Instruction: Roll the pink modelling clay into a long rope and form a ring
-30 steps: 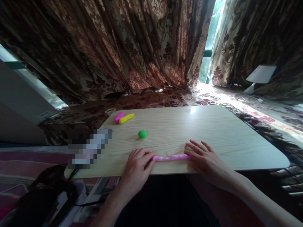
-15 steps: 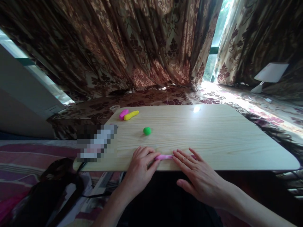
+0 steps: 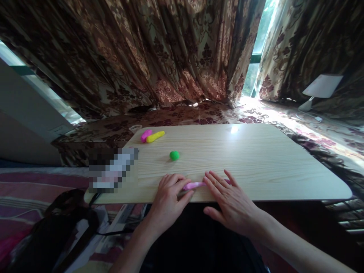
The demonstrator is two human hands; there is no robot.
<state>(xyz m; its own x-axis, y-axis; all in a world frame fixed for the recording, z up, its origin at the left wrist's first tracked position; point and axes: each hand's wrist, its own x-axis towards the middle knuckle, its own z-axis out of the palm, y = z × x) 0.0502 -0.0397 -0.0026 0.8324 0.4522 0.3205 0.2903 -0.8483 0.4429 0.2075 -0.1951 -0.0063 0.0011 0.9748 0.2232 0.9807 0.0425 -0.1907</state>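
A pink roll of modelling clay [image 3: 194, 185] lies crosswise near the front edge of the pale wooden table [image 3: 256, 167]. My left hand [image 3: 172, 199] is curled at the roll's left end, with thumb and fingers around it. Flat on the roll's right part lies my right hand [image 3: 227, 197], its fingers stretched out and its thumb spread toward me. The roll's right tip shows past those fingers; the stretch beneath them is hidden. Beyond my left hand sits a green clay ball [image 3: 174, 155].
At the table's far left, a yellow clay roll [image 3: 155, 137] touches a magenta clay lump [image 3: 146, 135]. A blurred-out object [image 3: 115, 170] rests on the left edge. Behind stand patterned curtains [image 3: 170, 57] and, at right, a white lamp [image 3: 322, 85].
My right hand has slid slightly forward over the pink clay roll, away from the table's front edge. My left hand stays at its end. The whole view has shifted a little.
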